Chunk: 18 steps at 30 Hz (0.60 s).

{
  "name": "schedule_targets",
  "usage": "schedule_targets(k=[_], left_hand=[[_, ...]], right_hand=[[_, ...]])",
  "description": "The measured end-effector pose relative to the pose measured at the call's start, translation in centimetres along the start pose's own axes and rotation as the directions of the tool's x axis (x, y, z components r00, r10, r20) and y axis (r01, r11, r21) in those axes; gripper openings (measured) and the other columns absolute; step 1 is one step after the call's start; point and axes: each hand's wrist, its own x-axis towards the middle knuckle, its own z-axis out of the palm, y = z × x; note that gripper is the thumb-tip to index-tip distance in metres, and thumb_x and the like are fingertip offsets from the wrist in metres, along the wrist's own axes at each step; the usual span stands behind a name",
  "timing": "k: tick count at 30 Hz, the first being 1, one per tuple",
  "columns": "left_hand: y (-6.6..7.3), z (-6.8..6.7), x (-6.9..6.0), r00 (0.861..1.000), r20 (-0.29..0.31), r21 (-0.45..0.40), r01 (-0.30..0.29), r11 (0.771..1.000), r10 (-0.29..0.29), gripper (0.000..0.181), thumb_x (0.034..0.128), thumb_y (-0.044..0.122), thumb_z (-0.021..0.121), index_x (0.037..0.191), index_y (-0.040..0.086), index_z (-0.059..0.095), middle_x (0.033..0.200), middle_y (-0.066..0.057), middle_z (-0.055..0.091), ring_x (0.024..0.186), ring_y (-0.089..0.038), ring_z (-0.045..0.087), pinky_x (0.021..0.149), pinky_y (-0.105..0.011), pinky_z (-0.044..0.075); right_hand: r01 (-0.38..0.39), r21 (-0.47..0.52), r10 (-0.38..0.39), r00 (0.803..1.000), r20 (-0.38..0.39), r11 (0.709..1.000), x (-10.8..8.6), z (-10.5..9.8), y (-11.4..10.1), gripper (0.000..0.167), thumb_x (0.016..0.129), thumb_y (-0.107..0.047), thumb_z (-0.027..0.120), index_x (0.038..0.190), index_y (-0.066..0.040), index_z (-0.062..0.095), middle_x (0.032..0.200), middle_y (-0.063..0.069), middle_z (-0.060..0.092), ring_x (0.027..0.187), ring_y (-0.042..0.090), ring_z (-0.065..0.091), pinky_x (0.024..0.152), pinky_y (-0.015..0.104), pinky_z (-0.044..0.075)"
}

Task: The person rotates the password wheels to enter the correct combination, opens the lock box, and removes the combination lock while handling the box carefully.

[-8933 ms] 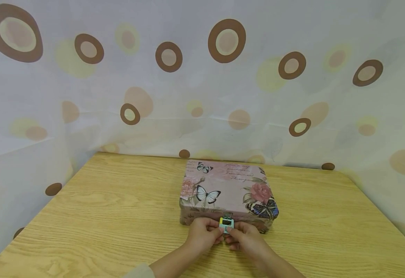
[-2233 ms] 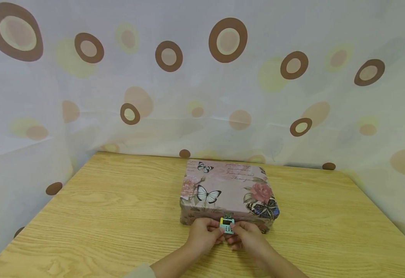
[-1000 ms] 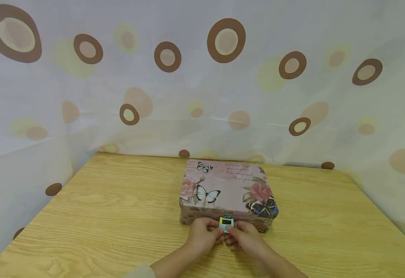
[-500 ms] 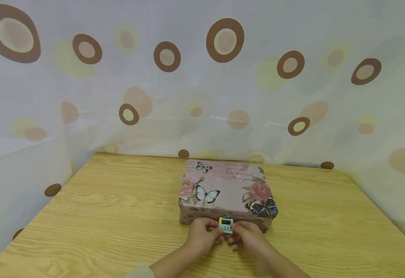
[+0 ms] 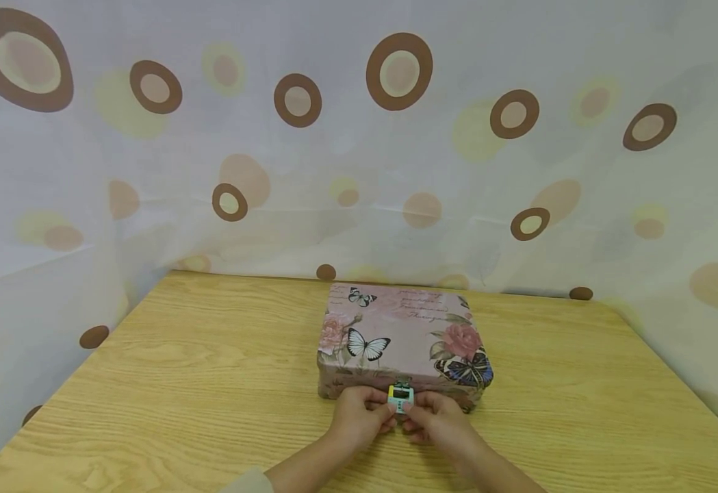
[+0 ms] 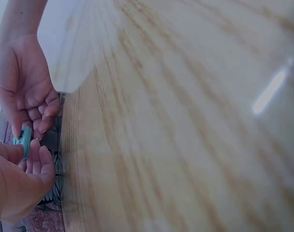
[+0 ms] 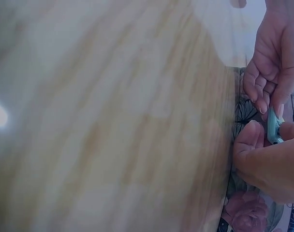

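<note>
A small teal and yellow combination padlock (image 5: 400, 405) hangs at the metal clasp (image 5: 403, 382) on the front of a pink floral box (image 5: 404, 342), in the head view. My left hand (image 5: 356, 415) pinches its left side between thumb and fingers. From the right, my right hand (image 5: 443, 420) holds it too, with the thumb lying over the number dials and the fingers bent underneath. In the left wrist view the padlock (image 6: 25, 140) appears edge-on between both hands. The right wrist view shows the padlock (image 7: 272, 126) between them as well. The thumb covers part of the dials; their digits are too small to read.
The closed box, printed with butterflies and roses, stands toward the back of a wooden table (image 5: 211, 383). Behind and beside the table hangs a pale cloth (image 5: 346, 157) with brown and yellow circles.
Half a second ago the right thumb was at the padlock's right edge with the dials showing; now it lies farther left over them. The left hand and the box have stayed in place.
</note>
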Motion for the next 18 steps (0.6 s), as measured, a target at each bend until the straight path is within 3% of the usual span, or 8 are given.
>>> schedule_targets(k=[11, 18], left_hand=[[0.03, -0.02, -0.05, 1.0, -0.002, 0.026, 0.001, 1.0, -0.001, 0.011, 0.0835, -0.005, 0.061, 0.09, -0.014, 0.062, 0.072, -0.019, 0.067, 0.061, -0.013, 0.064, 0.057, -0.026, 0.057], [0.05, 0.01, -0.09, 1.0, -0.006, 0.041, -0.028, 0.999, 0.028, 0.01, 0.0829, -0.005, 0.062, 0.088, -0.014, 0.062, 0.071, -0.018, 0.066, 0.062, -0.016, 0.065, 0.056, -0.027, 0.057]], right_hand=[[-0.002, -0.037, 0.003, 1.0, 0.014, 0.999, 0.17, 0.27, -0.13, 0.028, 0.096, -0.01, 0.045, 0.108, 0.015, 0.05, 0.088, 0.008, 0.062, 0.074, 0.011, 0.056, 0.067, 0.027, 0.054], [0.003, -0.038, -0.001, 0.999, 0.041, 0.999, 0.2, 0.22, -0.12, 0.029, 0.098, -0.012, 0.042, 0.106, 0.014, 0.051, 0.083, 0.003, 0.061, 0.072, 0.009, 0.056, 0.066, 0.025, 0.053]])
